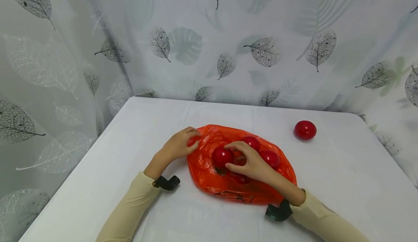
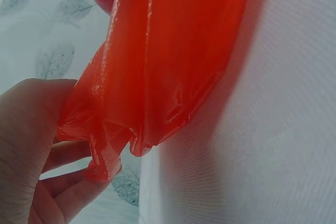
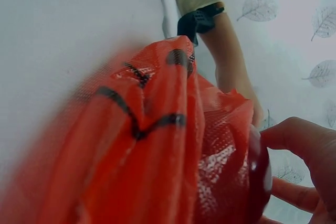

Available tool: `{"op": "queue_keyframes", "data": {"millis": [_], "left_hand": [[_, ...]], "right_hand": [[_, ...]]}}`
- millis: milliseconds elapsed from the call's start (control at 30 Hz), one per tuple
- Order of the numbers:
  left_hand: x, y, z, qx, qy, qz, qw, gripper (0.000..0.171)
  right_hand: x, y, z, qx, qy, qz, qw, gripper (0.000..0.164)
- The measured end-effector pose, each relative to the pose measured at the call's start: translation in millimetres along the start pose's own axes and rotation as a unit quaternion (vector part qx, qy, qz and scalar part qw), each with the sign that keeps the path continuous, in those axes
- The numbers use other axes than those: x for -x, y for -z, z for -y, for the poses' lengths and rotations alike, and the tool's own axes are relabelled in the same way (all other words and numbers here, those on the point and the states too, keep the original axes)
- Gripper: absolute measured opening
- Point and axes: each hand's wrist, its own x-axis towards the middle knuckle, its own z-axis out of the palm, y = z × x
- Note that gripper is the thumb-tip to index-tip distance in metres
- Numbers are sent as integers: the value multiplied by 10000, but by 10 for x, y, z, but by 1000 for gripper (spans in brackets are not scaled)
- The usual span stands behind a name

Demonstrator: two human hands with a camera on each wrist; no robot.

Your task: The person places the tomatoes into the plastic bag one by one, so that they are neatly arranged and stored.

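An orange-red plastic bag (image 1: 204, 178) lies spread on the white table, its mouth facing up. My left hand (image 1: 179, 143) is at its left edge; in the left wrist view, thumb and fingers (image 2: 79, 192) pinch the crumpled rim. Over the middle of the bag, my right hand (image 1: 249, 162) holds a glossy red ball (image 1: 222, 157) between thumb and fingers. The right wrist view shows the thumb (image 3: 294, 135) against the ball (image 3: 258, 174), which the bag partly covers. More red balls (image 1: 269, 158) lie in the bag, one partly under the right hand.
A single red ball (image 1: 305, 130) rests on the white table (image 1: 343, 162), right of the bag near the far edge. Behind the table hangs a leaf-patterned curtain (image 1: 225, 35). Dark wrist cameras (image 1: 279, 211) are strapped at both sleeves.
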Motion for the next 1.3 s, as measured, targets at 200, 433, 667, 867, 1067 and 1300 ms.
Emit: {"op": "queue_keyframes", "data": {"millis": [200,433,667,867,1067,1300], "left_hand": [[9,-20,9,25,6,-17,10000,25],[37,0,22,-1,94,-8,10000,25],[25,3,38,68,-10,-84,9999,24],[2,-34,50,51,-68,-88,9999,24],[0,-13,45,72,-92,-152,9998,24],[-7,-5,36,99,17,9,9999,25]], "right_hand": [[62,69,69,-112,-97,-33,9999,52],[93,168,55,-56,172,-252,9995,48],[159,328,-1,-48,340,-543,9979,45],[199,469,-23,-106,137,-690,9975,45],[186,567,-40,-156,-65,-887,9959,40],[185,673,-84,-82,-198,-1245,9920,39]]}}
